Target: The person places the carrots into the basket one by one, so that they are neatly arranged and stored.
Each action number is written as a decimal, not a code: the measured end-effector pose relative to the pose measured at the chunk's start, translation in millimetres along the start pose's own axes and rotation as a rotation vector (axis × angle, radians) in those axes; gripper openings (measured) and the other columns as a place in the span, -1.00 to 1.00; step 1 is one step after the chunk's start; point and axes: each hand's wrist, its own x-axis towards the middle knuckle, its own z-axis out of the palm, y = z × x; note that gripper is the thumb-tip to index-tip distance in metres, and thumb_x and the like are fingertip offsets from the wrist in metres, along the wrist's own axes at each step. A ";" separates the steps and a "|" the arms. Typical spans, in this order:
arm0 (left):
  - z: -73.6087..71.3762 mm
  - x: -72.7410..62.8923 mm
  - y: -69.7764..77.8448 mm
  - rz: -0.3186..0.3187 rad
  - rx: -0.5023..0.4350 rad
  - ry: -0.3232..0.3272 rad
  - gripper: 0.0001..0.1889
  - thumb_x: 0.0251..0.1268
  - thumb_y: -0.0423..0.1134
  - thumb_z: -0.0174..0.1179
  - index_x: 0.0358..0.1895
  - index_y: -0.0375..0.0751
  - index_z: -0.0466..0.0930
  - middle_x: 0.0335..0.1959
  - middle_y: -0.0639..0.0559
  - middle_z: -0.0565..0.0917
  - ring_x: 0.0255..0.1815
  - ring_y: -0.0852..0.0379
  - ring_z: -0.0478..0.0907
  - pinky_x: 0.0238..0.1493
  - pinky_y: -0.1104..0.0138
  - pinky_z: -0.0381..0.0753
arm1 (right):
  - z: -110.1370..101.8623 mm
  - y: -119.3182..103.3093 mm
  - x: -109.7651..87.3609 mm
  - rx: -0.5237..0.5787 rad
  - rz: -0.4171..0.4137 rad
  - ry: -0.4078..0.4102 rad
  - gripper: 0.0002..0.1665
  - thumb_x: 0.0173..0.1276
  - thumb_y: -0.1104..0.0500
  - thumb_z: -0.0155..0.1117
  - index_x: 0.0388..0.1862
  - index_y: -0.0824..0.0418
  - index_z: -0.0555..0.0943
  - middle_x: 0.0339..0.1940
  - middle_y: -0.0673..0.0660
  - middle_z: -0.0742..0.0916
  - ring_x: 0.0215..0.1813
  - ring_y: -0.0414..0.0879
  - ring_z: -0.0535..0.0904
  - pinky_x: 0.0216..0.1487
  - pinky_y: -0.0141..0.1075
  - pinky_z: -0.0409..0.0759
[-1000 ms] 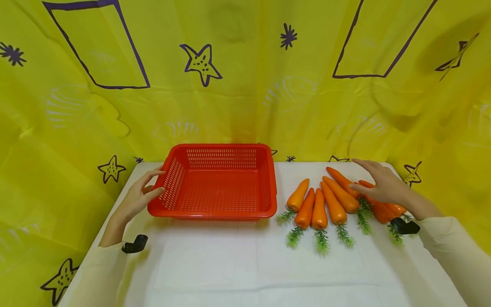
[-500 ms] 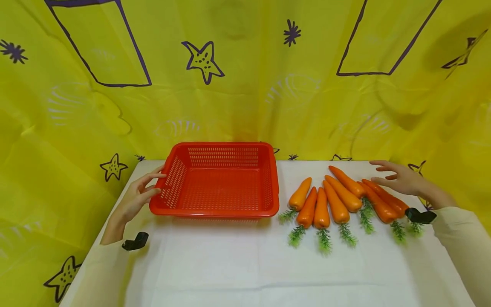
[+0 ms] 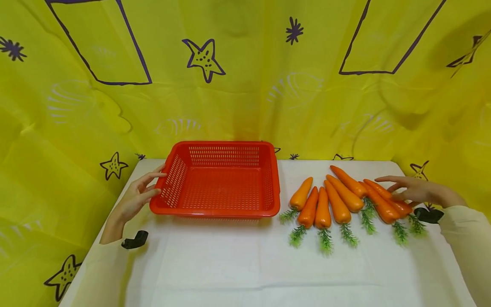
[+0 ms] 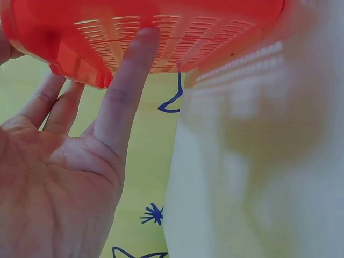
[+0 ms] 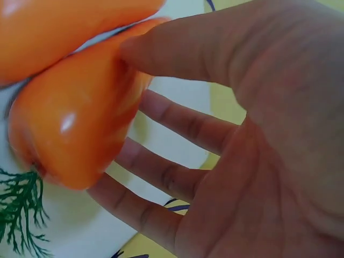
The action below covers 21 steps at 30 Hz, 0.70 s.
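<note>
A red plastic basket (image 3: 215,212) with slotted walls stands on the white tabletop, left of centre. My left hand (image 3: 132,204) holds its left rim; the left wrist view shows one long finger against the outer wall. On the right, my right hand (image 3: 426,191) reaches over the outermost carrot (image 5: 64,118), an orange one with feathery green leaves. In the right wrist view the thumb lies on the carrot's top and the other fingertips meet its far side, so it is pinched between them. In the head view the hand partly covers this carrot.
Several more carrots (image 3: 335,202) lie fanned out between the basket and my right hand, leaves toward me. Yellow patterned cloth (image 3: 245,85) hangs behind and along both sides. White cloth (image 3: 245,260) covers the table in front.
My right hand has moved right from over the carrots, then down onto the outermost one. My left thumb has closed in on the basket rim. The basket stays put.
</note>
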 end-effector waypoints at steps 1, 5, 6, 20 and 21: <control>0.0 0.0 -0.4 0.002 -0.009 0.000 -0.57 0.51 -0.55 0.01 0.39 -0.52 0.31 0.70 -0.12 -0.06 0.46 0.23 0.33 0.09 0.38 0.64 | 0.2 0.6 -0.2 0.010 0.015 -0.008 -0.21 0.56 0.21 0.18 0.66 -0.09 0.15 0.39 0.75 0.22 0.20 0.25 0.54 -0.06 -0.07 0.69; -0.3 -0.6 -2.3 0.005 -0.033 0.002 -0.56 0.50 -0.57 0.00 0.39 -0.52 0.31 0.71 -0.11 -0.07 0.46 0.30 0.31 0.06 0.38 0.65 | 1.5 3.2 0.7 0.015 0.009 -0.018 -0.23 0.55 0.21 0.18 0.64 -0.15 0.20 0.37 0.74 0.25 0.18 0.22 0.51 -0.11 -0.09 0.67; -0.4 -0.9 -2.8 0.006 -0.033 0.004 -0.56 0.50 -0.57 0.00 0.39 -0.53 0.31 0.71 -0.11 -0.07 0.47 0.30 0.30 0.06 0.38 0.65 | 1.8 3.8 1.0 0.015 0.008 -0.017 -0.24 0.55 0.21 0.18 0.63 -0.18 0.21 0.37 0.74 0.25 0.17 0.21 0.51 -0.12 -0.09 0.68; 1.3 -1.3 -4.5 0.002 -0.056 0.018 -0.55 0.51 -0.57 -0.01 0.41 -0.49 0.32 0.71 -0.08 -0.06 0.60 0.12 0.07 0.10 0.42 0.62 | 2.6 15.1 0.0 0.063 -0.002 -0.026 -0.22 0.58 0.13 0.19 0.63 -0.36 0.19 0.39 0.75 0.16 0.16 0.16 0.51 -0.10 -0.08 0.72; 1.3 -0.9 -4.5 0.002 -0.055 0.018 -0.55 0.51 -0.57 -0.02 0.41 -0.49 0.32 0.71 -0.08 -0.06 0.59 0.13 0.09 0.10 0.42 0.62 | 2.9 16.1 -0.2 0.064 -0.005 -0.023 -0.22 0.58 0.12 0.18 0.63 -0.37 0.19 0.39 0.75 0.16 0.16 0.15 0.51 -0.10 -0.08 0.72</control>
